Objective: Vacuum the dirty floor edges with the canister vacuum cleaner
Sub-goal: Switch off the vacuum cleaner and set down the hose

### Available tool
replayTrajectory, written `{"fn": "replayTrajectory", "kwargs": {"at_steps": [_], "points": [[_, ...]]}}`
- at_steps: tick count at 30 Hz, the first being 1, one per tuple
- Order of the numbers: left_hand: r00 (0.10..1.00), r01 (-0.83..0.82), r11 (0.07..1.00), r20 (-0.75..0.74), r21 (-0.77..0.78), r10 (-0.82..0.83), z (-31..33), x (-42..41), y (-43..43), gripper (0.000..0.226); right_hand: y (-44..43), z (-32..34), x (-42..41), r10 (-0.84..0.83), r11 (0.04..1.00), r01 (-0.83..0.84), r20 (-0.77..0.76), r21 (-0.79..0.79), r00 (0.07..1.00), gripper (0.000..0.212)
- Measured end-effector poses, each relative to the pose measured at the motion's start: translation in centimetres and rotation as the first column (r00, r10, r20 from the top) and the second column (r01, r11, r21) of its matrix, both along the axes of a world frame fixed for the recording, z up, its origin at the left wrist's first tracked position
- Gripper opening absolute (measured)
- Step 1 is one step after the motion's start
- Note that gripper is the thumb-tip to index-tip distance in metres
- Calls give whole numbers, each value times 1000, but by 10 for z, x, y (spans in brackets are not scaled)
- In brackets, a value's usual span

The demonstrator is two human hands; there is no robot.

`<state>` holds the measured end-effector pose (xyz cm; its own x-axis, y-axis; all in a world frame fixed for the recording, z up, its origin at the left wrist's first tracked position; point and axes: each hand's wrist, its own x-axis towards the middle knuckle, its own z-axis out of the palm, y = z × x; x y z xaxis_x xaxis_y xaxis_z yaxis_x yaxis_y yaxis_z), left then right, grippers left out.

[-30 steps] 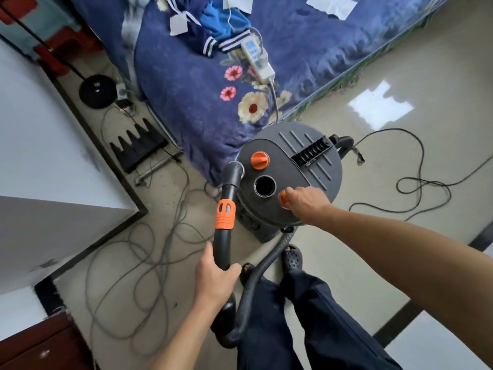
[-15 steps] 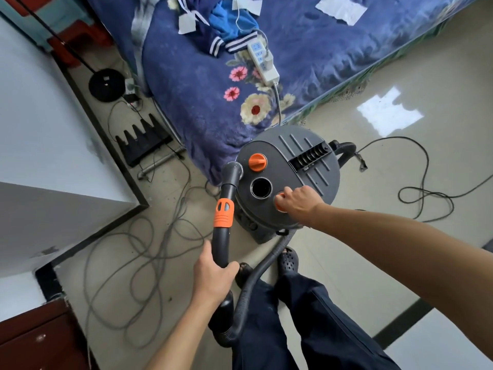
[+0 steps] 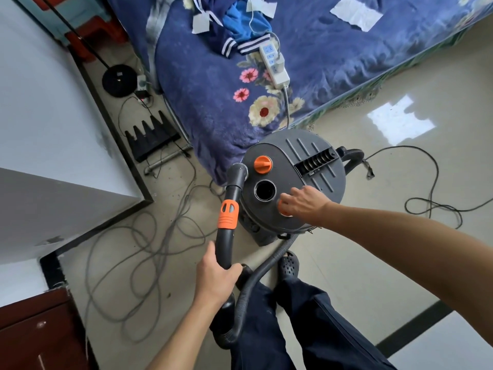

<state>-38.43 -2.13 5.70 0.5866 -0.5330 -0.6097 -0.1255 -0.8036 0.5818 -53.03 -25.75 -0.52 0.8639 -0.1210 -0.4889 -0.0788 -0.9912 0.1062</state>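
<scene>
Along the left, a dark skirting (image 3: 125,156) marks the floor edge, with grit specks and a tangle of grey cables (image 3: 138,249) lying on the floor (image 3: 346,268) beside it. This seems to be the strip that needs vacuuming.

The left grip (image 3: 216,279) is wrapped fully round the black wand handle (image 3: 225,247), fingers and thumb closed on it. The wand's long axis runs from near to far. It passes an orange collar (image 3: 227,214) and ends in a grey cuff (image 3: 238,169), just beside the left flank of the canister vacuum (image 3: 314,156). From the handle's near end the ribbed hose (image 3: 256,279) loops back to the canister's near side.

The canister stands on the floor at the foot of the bed (image 3: 213,89), with a power strip (image 3: 274,64) lying on the blanket above it. Its lid shows an orange knob (image 3: 263,164) and an open round port (image 3: 265,190).

The right grip (image 3: 304,200) sits on the lid's near edge, thumb and bent fingers pinching an orange dial (image 3: 283,210) that it mostly covers. A black cord (image 3: 432,188) trails off to the right.

The dirty edge lies left of the cuff, on the side away from the canister. The left grip is therefore the nearer one and already holds the wand, which would have to swing left and dip.
</scene>
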Motion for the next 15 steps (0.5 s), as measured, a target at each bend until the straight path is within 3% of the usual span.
{"fn": "replayTrajectory", "kwargs": {"at_steps": [6, 9, 11, 13, 15], "points": [[1000, -16, 1000, -3, 0, 16, 2, 0, 2, 40, -10, 0, 2, 116, 993, -116, -46, 12, 992, 31], [999, -30, 999, -20, -10, 30, 3, -1, 3, 37, -13, 1, 7, 9, 997, -5, -43, 81, 999, 32], [999, -34, 999, -22, -15, 33, 4, -1, 5, 32, -15, 2, 10, -180, 970, 186, -50, 158, 982, 27], [999, -39, 999, -22, -17, 39, 5, -1, 6, 30, -21, 3, 14, -453, 852, 452, -62, 264, 890, 23], [998, -52, 998, -23, -18, 52, 5, 0, 8, 28, -32, 6, 18, -732, 600, 700, -86, 386, 675, 20]]}}
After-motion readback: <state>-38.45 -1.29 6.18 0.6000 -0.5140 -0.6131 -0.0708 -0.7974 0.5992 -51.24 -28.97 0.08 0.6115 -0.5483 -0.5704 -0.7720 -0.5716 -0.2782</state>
